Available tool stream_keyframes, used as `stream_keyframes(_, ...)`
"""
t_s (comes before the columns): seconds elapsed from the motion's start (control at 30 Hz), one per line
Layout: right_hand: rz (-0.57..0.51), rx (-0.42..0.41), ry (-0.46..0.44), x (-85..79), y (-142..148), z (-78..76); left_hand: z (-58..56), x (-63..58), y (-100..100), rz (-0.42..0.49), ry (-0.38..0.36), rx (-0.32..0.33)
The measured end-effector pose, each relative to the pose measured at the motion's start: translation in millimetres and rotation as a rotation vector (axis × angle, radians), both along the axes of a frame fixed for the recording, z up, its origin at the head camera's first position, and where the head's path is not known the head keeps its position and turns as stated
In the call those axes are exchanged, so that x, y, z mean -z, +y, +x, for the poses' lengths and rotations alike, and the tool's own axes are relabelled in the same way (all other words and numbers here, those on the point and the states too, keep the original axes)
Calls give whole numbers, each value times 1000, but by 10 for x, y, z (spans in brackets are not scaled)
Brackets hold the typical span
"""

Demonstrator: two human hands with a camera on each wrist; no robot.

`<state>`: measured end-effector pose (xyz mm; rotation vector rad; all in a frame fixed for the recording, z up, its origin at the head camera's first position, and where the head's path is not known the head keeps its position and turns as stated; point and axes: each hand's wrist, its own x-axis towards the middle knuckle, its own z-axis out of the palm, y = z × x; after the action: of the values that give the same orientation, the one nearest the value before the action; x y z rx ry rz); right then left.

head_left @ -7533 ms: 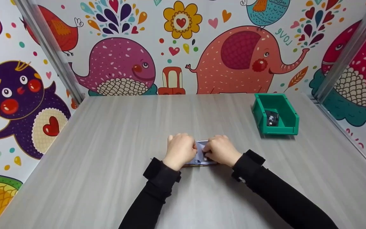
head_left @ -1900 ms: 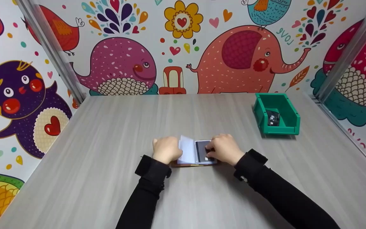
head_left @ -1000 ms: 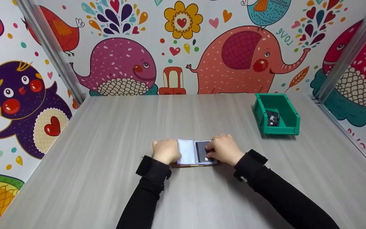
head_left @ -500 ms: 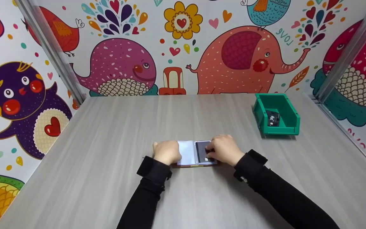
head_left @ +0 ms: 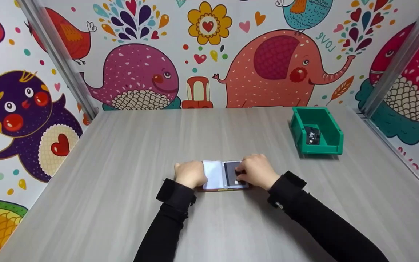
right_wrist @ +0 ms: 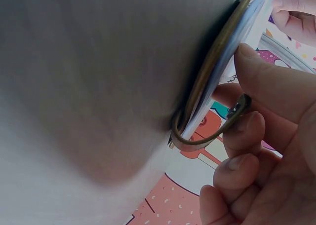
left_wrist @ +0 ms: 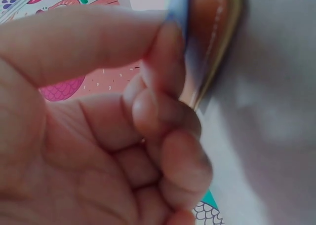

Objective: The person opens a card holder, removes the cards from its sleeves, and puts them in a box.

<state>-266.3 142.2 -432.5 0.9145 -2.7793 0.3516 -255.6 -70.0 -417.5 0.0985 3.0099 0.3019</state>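
A small card holder point(head_left: 213, 175) with clear plastic sleeves lies spread on the table in front of me. A black card point(head_left: 230, 174) sits in its right-hand sleeve. My left hand point(head_left: 191, 174) is at the left side, thumb and index finger pinching a bluish sleeve point(left_wrist: 178, 3) beside the brown stitched cover point(left_wrist: 203, 25). At the right side, my right hand point(head_left: 258, 171) grips the holder, its thumb on the pages and the other fingers curled. Its fingertips overlap the black card. A brown strap point(right_wrist: 200, 143) curves from the cover to the right fingers.
A green bin point(head_left: 321, 150) stands at the back right of the wood-grain table point(head_left: 151, 138). Inside it lies a black item point(head_left: 312, 135) with white lettering. Walls printed with cartoon animals close off the back and sides.
Since the oldest frame, my left hand has moved left and a sleeve has been turned over, uncovering the black card. The page has since flattened; the last half second shows no clear motion.
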Motion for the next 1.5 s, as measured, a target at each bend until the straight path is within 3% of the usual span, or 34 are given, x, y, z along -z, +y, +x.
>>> stream_keyframes(1.07, -4, -4, -1, 7, 3, -2, -3, 13, -24, 47, 40, -3)
stream_keyframes(1.5, -10, -2, 91, -51, 75, -36, 5, 0, -20, 45, 47, 1)
